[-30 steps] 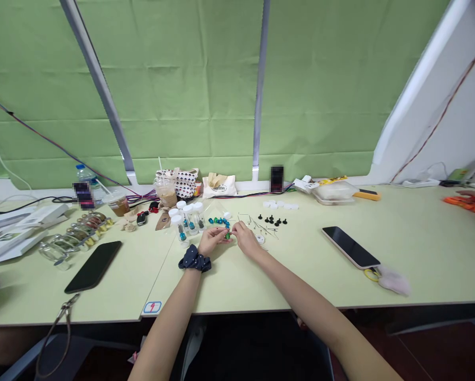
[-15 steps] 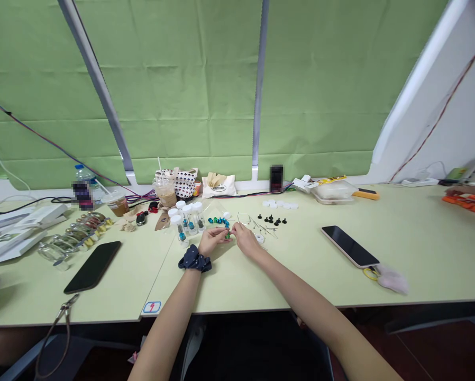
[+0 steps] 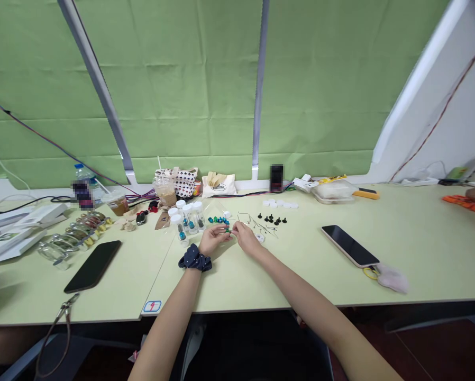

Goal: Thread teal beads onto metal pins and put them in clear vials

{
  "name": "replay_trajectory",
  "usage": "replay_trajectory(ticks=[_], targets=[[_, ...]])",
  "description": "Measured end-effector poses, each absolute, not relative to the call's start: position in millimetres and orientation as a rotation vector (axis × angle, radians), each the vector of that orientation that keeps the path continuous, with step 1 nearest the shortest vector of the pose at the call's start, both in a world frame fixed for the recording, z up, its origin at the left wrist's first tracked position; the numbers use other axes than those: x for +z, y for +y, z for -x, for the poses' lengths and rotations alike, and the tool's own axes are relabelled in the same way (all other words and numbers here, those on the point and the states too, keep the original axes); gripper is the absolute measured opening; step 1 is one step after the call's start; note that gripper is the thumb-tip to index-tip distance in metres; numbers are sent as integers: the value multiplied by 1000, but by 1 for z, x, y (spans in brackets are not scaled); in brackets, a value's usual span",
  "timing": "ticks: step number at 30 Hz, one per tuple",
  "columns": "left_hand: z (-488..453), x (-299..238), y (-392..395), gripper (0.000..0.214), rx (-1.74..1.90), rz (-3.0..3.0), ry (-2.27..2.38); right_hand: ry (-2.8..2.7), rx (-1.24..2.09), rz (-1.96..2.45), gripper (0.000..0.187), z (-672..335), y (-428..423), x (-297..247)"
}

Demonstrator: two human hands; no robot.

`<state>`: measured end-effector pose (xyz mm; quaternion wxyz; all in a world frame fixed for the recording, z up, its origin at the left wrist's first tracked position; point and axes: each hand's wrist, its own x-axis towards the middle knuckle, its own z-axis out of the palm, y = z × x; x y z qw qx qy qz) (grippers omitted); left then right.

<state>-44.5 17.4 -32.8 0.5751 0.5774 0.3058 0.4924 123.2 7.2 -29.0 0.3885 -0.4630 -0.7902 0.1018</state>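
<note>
My left fingertips [image 3: 225, 229] are still pinching a green bead [image 3: 228, 231], right fingers [image 3: 236, 226] pressed together at its three o'clock; its axis is too small to tell.

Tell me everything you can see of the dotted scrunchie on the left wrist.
The scrunchie is a band of soft-looking cloth, dark navy with small white dots, gathered into puffy, uneven folds. It circles the person's left wrist just behind the left hand, resting against the skin, and its folds stand out on both sides of the wrist. No seam or fastening can be made out at this size. Whether it touches the pale green tabletop beneath cannot be told from this view.
</note>
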Motion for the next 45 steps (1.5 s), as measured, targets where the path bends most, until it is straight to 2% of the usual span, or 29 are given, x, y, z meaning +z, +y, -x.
replay_trajectory(ticks=[10,22,35,45], targets=[[45,-34,18,43,1148,-1306,735,-2104,34,1362,12,-126,3,-25],[44,-35,18,38,1158,-1375,746,-2118,-11,1444,20,-125,4,-27],[44,-36,18,39,1141,-1369,764,-2006,223,1292,18,-124,17,-38],[44,-36,19,42,1143,-1331,776,-2009,246,1164,11,-122,12,-36]])
